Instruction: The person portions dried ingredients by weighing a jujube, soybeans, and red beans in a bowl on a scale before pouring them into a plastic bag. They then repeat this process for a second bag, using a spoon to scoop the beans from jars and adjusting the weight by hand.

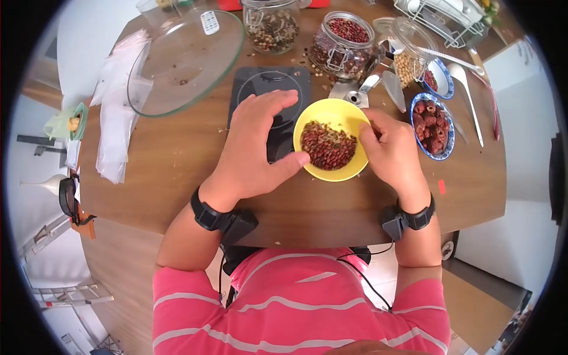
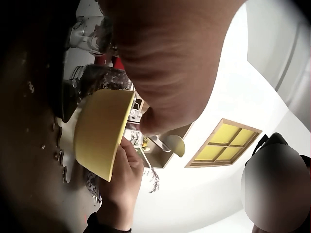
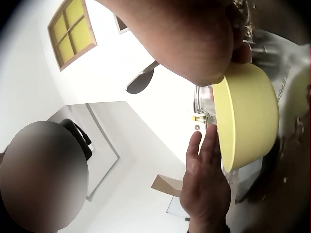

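A yellow bowl [image 1: 335,110] sits in front of my chest in the head view, with small dark red beans [image 1: 329,151] and paler flecks inside. My right hand [image 1: 393,149] pinches the bowl's right rim between thumb and fingers. On the other side, my left hand [image 1: 245,152] is spread with its fingers extended, the thumb tip right at the rim. Both wrist views show the bowl's smooth outer wall [image 2: 99,136], tilted by the camera angle. Behind the bowl and left hand lies a black induction cooktop [image 1: 245,89], partly hidden.
Glass jars of beans [image 1: 340,50] and mixed grains [image 1: 272,32] stand at the back. A blue-rimmed bowl of dried red dates [image 1: 432,127] is to the right, beside a white spoon [image 1: 468,100]. To the left are a large glass lid [image 1: 177,65] and clear plastic bags [image 1: 112,133].
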Available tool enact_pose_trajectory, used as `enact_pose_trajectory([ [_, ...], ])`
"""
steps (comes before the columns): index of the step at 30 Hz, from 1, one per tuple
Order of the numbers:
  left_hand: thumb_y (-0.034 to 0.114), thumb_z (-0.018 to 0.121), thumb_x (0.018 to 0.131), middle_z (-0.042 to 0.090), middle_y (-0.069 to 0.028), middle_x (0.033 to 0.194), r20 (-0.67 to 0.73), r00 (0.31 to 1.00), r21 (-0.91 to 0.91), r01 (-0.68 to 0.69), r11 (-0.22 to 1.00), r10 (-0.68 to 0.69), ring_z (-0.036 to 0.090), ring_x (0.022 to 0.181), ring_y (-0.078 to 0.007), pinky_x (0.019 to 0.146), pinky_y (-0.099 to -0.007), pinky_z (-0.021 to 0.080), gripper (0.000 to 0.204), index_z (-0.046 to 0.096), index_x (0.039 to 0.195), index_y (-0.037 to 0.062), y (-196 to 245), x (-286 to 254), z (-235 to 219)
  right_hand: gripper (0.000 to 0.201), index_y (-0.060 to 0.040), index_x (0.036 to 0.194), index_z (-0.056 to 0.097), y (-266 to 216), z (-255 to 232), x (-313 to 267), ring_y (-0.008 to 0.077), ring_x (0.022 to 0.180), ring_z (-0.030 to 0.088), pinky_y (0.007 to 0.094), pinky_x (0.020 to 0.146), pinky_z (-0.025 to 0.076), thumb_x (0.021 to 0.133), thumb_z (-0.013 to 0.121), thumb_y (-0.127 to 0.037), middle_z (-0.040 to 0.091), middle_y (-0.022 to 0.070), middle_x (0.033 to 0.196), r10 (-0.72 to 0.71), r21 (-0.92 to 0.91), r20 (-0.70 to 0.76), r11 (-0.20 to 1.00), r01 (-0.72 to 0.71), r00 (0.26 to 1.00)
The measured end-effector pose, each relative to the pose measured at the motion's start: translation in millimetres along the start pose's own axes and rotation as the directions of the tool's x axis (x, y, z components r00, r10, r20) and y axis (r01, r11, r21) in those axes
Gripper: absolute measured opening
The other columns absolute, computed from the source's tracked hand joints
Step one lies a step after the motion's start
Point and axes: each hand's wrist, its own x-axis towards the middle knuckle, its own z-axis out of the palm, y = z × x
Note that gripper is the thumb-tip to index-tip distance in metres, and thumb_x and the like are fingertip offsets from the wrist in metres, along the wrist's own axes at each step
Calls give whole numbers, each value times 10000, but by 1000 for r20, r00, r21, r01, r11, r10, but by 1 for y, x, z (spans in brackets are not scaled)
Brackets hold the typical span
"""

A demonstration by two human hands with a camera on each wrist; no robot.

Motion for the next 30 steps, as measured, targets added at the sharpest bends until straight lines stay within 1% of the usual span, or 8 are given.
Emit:
enact_pose_trajectory([
  [1,412,879,752,532,-170,1505,71,997,28,14,999,-16,455,1441,-381,1248,-588,226,939,453,1518,77,-2,0,0,221,-7,1101,752,0,0,0,386,674,705,418,628,554,922,641,-76,695,232,777,11,-5,-13,1000,-11,1000],
  [7,569,920,660,398,-190,1641,159,987,67,9,998,-20,343,1540,-378,1271,-588,166,1243,307,1629,89,7,2,5,186,1,1065,723,3,9,-3,415,673,700,472,609,548,920,658,-95,684,236,740,25,-5,-52,1000,-26,998],
  [15,453,962,628,376,-189,1654,147,989,82,-24,996,12,343,1542,-372,1273,-583,171,1266,280,1636,105,10,0,10,205,-11,1115,701,-10,15,-9,421,683,702,480,615,551,947,662,-122,697,235,764,116,-16,27,993,-115,993],
  [18,368,980,606,390,-184,1641,127,992,78,0,997,-10,387,1510,-373,1255,-575,234,1242,306,1617,110,10,1,6,216,-7,1141,702,-9,16,-11,350,634,716,428,592,545,996,656,-160,703,206,750,12,50,46,999,-14,999],
  [20,309,989,578,416,-181,1622,50,991,109,-127,986,122,432,1473,-369,1221,-559,305,1239,322,1600,91,6,1,5,261,5,1185,700,-3,7,-8,212,599,706,347,566,528,1048,634,-207,718,140,739,120,219,172,963,-157,978],
  [21,309,989,578,416,-181,1622,39,992,111,-126,986,122,432,1473,-369,1221,-559,305,1239,322,1600,91,5,1,2,296,8,1227,702,0,6,-7,95,608,647,278,569,508,1082,602,-231,733,63,771,119,314,144,936,-159,982],
  [23,311,984,582,437,-177,1605,-63,990,178,-112,978,125,459,1444,-370,1194,-549,342,1240,318,1599,68,6,2,-9,295,5,1224,705,2,1,-3,85,617,634,267,578,508,1087,597,-233,742,46,801,151,332,124,925,-185,981],
  [30,310,980,579,493,-171,1557,2,994,160,-107,981,108,499,1407,-353,1194,-543,339,1265,297,1617,71,11,0,-1,234,24,1133,709,13,5,-3,78,680,629,266,643,525,1057,645,-188,775,64,933,176,275,31,945,-177,984],
])
